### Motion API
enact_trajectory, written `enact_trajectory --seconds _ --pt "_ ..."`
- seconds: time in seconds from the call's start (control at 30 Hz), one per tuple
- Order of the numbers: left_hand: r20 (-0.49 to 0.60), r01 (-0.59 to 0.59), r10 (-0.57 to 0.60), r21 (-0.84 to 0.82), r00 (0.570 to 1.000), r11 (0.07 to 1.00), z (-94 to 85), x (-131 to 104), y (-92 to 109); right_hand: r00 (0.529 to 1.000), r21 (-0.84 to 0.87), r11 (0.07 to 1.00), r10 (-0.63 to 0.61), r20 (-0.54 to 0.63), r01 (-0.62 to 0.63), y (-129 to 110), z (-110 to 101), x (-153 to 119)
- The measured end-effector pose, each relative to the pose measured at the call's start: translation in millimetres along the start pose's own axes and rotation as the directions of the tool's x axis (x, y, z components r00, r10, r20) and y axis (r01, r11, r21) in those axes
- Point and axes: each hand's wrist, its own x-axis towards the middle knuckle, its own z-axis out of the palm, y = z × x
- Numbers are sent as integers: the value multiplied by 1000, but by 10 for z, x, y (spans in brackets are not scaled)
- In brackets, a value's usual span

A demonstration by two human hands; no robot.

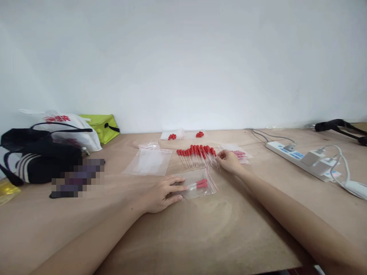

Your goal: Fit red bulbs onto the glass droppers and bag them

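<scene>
My left hand (164, 194) lies with fingers stretched out on a clear zip bag (195, 194). Inside that bag are droppers (202, 183) with red rubber bulbs and clear stems. Beyond it, a row of several loose red-bulbed droppers (196, 152) is laid side by side on the table, bulbs pointing away from me. At the row's right end my right hand (228, 162) pinches a dropper between thumb and fingertips; the fingers partly hide it. Just behind this hand lie bags with red-bulbed droppers (241, 154) in them.
Flat clear zip bags (151, 162) lie left of the row. Two bags with red bulbs (172, 136) are near the wall. A white power strip (295, 156) with chargers and cables stands right. Black bag (48, 160), white plastic bag (86, 133) and green box bag (103, 128) sit left.
</scene>
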Motion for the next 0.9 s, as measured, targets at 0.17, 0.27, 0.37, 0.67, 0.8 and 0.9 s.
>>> enact_trajectory --seconds 0.17,0.27,0.37,0.67,0.8,0.9 --pt "-4 -1 1 -16 1000 1000 -17 -4 20 998 -139 989 56 23 -52 -71 110 276" --pt "-9 2 -2 -26 1000 1000 -25 -4 33 996 -175 983 73 55 -62 -134 177 352" --pt "-20 -5 4 -38 1000 999 -29 -4 44 993 -195 978 90 71 -75 -194 193 394" --pt "-35 39 -40 -45 999 998 -19 -12 45 998 133 989 -67 -10 67 -214 -87 44" --pt "-24 38 -39 -42 999 998 -12 -6 39 996 518 851 -62 -66 87 -90 -21 -315" --pt "-26 40 -41 -47 999 998 -17 -3 44 995 675 734 -3 -101 70 -56 89 -475"
